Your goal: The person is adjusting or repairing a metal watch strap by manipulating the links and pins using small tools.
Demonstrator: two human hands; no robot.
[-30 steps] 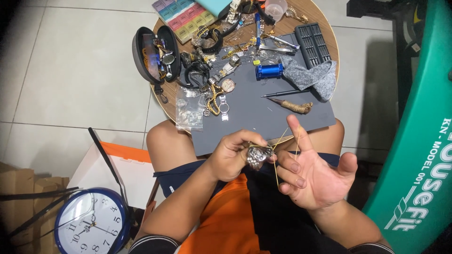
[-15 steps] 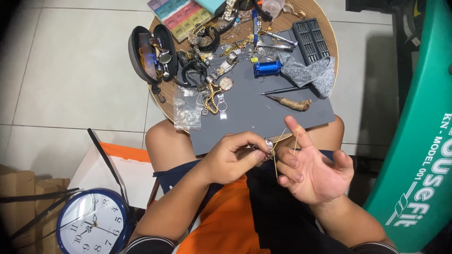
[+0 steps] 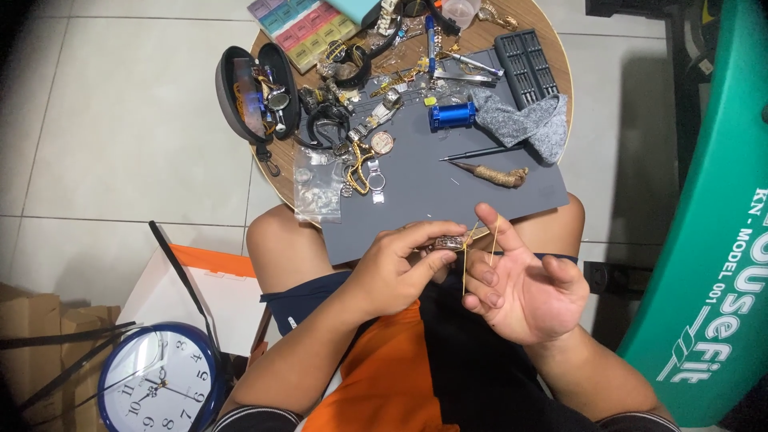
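Watch band (image 3: 450, 243) between both hands (image 3: 468, 276).

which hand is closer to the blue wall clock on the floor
Left. The left hand sits toward the side where the clock lies, pinching a small metal watch piece. The right hand is farther off, on the other side.

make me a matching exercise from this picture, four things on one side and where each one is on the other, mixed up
Things:
1. wall clock
2. blue cylinder
3. small metal watch piece
4. grey cloth

Places:
A. pinched in the left hand, next to the rubber band on the right hand
B. on the floor at lower left
C. at the right edge of the grey mat
D. near the top of the mat, left of the cloth

Pairs: 1-B, 2-D, 3-A, 4-C
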